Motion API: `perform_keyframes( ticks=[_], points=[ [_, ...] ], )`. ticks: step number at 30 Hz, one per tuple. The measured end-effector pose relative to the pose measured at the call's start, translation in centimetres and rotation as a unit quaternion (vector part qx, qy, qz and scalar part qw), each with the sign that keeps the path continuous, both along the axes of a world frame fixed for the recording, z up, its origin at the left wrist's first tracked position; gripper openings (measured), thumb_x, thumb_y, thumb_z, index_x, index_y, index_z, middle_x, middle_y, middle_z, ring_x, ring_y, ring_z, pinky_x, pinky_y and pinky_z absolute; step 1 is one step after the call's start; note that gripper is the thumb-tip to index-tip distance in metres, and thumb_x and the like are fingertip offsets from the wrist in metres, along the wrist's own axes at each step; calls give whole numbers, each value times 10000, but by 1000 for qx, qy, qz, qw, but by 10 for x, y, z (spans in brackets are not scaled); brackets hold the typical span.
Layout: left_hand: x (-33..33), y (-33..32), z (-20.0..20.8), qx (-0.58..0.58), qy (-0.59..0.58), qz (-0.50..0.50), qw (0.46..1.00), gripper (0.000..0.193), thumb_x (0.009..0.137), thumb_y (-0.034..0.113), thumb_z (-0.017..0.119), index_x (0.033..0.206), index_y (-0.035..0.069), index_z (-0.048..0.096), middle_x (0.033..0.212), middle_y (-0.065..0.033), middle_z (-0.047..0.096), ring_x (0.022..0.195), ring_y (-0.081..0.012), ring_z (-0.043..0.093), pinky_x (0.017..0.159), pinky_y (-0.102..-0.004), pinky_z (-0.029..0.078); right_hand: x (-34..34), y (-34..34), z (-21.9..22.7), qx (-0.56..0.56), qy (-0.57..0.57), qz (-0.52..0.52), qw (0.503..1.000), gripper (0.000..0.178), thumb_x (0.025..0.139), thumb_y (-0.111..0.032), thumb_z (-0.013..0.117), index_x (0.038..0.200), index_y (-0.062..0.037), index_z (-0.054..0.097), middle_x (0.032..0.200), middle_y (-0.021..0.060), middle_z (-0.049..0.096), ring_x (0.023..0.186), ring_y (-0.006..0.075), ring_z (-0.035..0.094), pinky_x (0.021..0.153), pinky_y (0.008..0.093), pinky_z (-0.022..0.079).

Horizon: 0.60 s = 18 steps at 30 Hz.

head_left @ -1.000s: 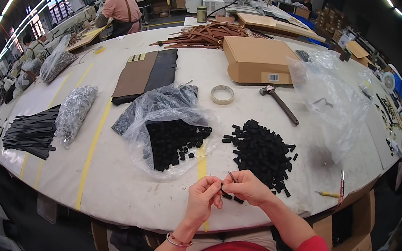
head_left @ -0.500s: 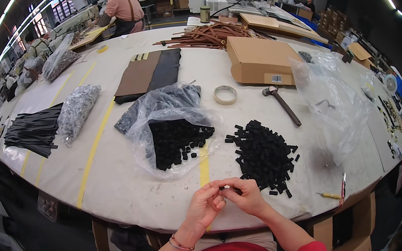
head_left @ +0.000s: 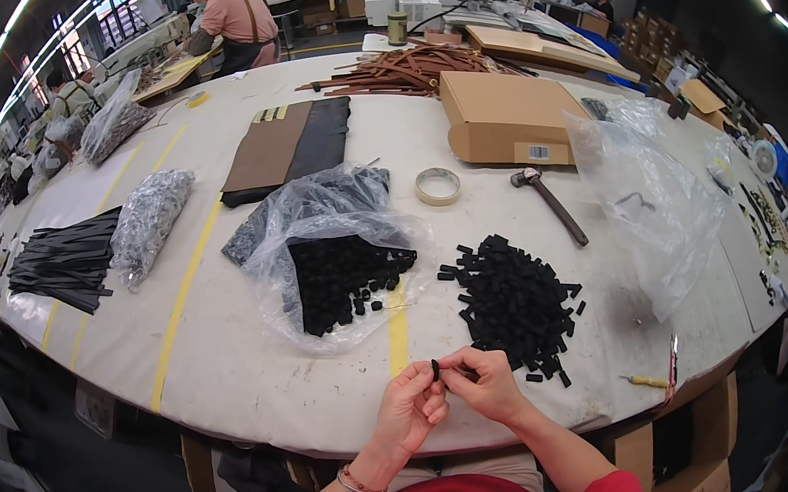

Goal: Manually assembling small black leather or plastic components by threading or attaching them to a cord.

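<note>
A small black piece [head_left: 436,370] stands pinched between the fingertips of my left hand [head_left: 412,407] and my right hand [head_left: 486,384], just above the table's near edge. Its exact kind is too small to make out. Ahead and to the right of my hands lies a heap of short black strip pieces [head_left: 511,300]. To the left of that heap, a clear plastic bag [head_left: 274,310] lies with its mouth toward me, and small black rolled pieces [head_left: 334,278] spill from it.
A hammer [head_left: 555,211], a tape roll [head_left: 438,186] and a cardboard box [head_left: 516,118] lie beyond the heap. Black strips [head_left: 66,257] and a filled plastic bag [head_left: 153,221] sit at left. A yellow-handled tool [head_left: 649,380] rests near the right front edge. Another person [head_left: 239,24] works at the far side.
My fingertips have shifted slightly apart, and the small black piece now shows upright between them. The view has moved a little; the things on the table lie as before.
</note>
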<state>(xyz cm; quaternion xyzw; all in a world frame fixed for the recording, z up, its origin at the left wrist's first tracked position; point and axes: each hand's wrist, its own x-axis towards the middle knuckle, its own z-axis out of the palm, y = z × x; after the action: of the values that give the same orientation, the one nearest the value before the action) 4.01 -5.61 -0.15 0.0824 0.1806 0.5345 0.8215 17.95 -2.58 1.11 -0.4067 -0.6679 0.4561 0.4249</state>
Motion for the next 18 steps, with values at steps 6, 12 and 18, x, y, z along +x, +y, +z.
perform_keyframes(
  ticks=[6,12,18],
  points=[
    [4,-2,1,-4,32,33,999,88,858,134,483,842,50,506,684,-38,516,453,-92,408,412,-224,355,0,0,-2,23,11,0,1000,115,737,-12,582,844,26,601,619,69,610,527,41,536,472,176,413],
    [5,-4,1,-9,58,67,996,64,845,113,503,846,50,500,671,-42,514,445,-97,411,406,-231,357,-1,-2,5,39,2,-1,999,100,732,-6,584,824,29,600,623,77,617,519,49,546,472,184,426],
    [12,-9,5,33,224,141,964,18,828,55,509,833,40,499,671,-55,538,441,-106,447,405,-233,389,-6,-4,10,51,-25,-39,998,67,717,-12,584,770,27,571,581,77,592,491,65,543,455,197,421]
  ],
)
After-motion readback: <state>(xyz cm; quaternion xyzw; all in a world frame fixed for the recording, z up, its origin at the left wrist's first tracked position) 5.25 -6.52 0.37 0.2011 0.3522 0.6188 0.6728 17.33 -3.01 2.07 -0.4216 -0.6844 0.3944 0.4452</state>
